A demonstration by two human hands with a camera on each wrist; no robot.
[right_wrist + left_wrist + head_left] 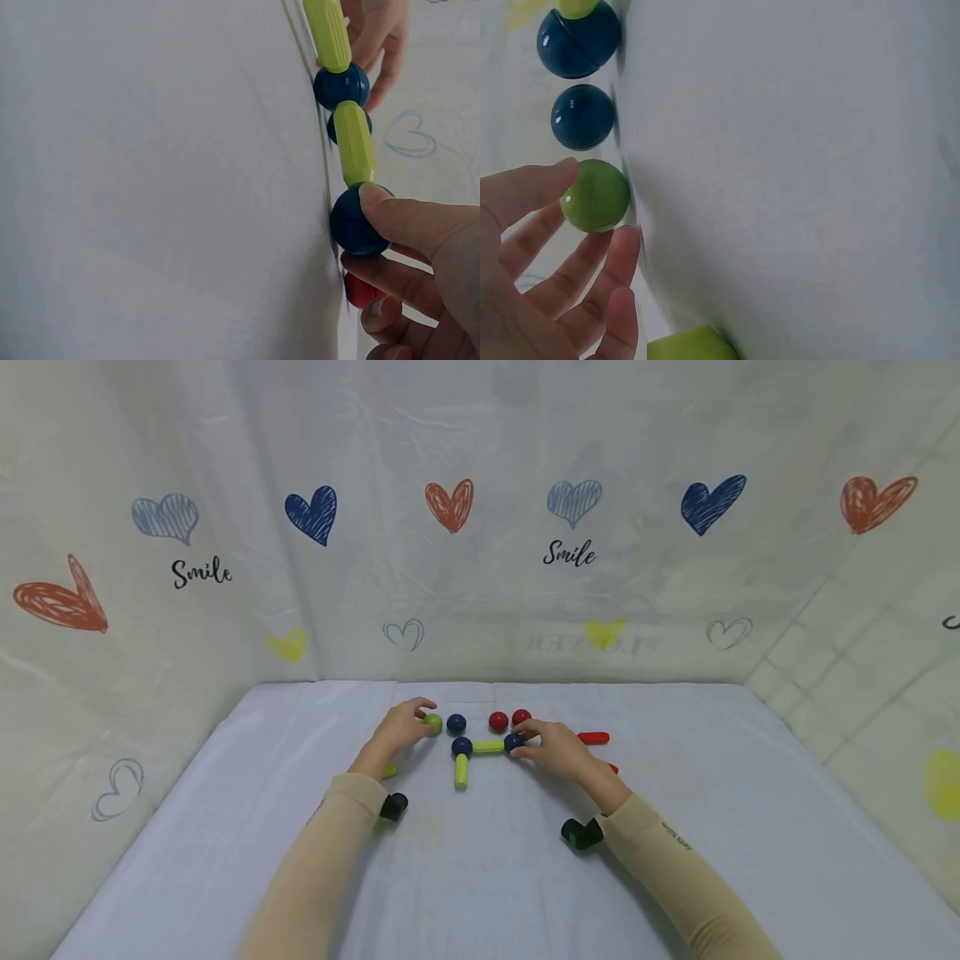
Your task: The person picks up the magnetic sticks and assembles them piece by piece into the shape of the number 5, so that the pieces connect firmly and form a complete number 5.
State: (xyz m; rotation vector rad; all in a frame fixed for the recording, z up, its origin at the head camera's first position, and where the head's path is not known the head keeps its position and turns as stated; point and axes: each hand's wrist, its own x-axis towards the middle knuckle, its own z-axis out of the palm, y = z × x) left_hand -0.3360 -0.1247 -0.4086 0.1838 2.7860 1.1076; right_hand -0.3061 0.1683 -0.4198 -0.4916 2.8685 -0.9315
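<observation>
In the head view my left hand (397, 731) is at a green ball (432, 723). The left wrist view shows thumb and fingers curled about this ball (596, 196), the thumb tip against its side. My right hand (558, 750) pinches a dark blue ball (352, 225) between thumb and fingers. That ball joins one end of a yellow-green rod (488, 747). At the rod's other end sits a second blue ball (462, 747), from which another yellow-green rod (461, 772) points toward me. A loose blue ball (456, 723) lies just right of the green one.
Two red balls, one nearer (498, 721) and one partly behind my right fingers (521, 717), lie at the back. Red rods (594, 738) show beyond my right hand. A yellow-green piece (690, 346) lies by my left wrist. White cloth (480, 877) covers the table.
</observation>
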